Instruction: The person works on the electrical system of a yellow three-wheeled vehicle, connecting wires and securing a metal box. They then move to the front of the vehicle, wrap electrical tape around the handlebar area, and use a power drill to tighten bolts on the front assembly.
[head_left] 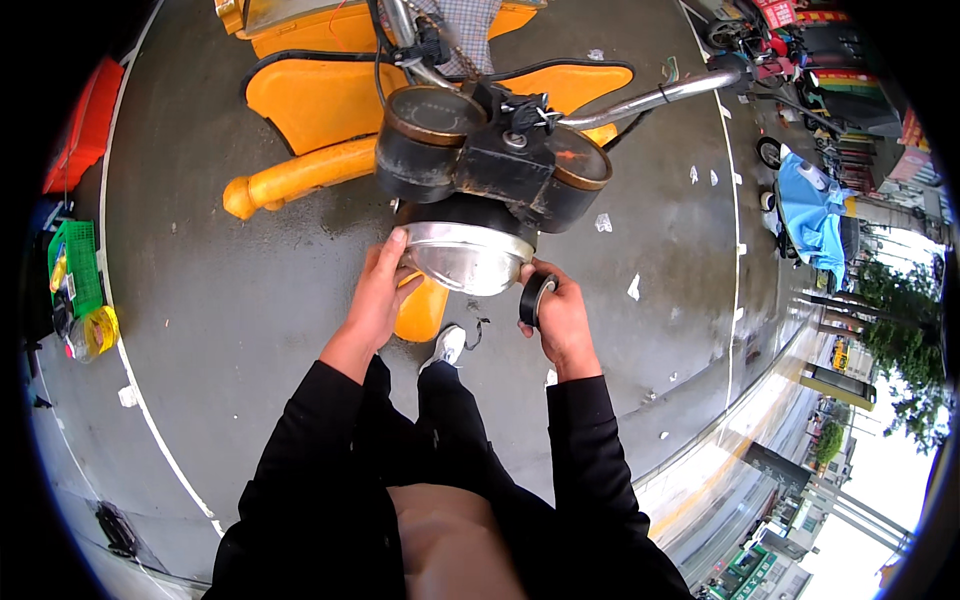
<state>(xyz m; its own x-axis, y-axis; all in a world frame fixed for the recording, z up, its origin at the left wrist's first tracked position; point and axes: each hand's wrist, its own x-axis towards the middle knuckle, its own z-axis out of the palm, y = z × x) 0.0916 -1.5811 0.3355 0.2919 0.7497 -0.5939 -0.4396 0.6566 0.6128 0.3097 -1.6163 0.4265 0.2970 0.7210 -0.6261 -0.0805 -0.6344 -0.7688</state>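
Observation:
In front of me is the round headlight [466,258] of a yellow three-wheeler, with a chrome rim and a dark housing. My left hand [374,298] grips the left side of its rim, fingertips on the metal. At the rim's right side are the fingertips of my right hand [562,318], whose fingers are curled around a roll of black tape [534,299]. Just above the headlight sit two round gauges [433,112] in black housings, with a black box [507,160] between them.
A chrome handlebar [650,98] stretches to the right above the gauges. Yellow body panels [320,95] and a yellow tube [300,178] lie behind and left. The grey pavement [250,400] is wet, with paper scraps. A green basket [78,265] stands at far left, a blue-covered vehicle [810,215] at right.

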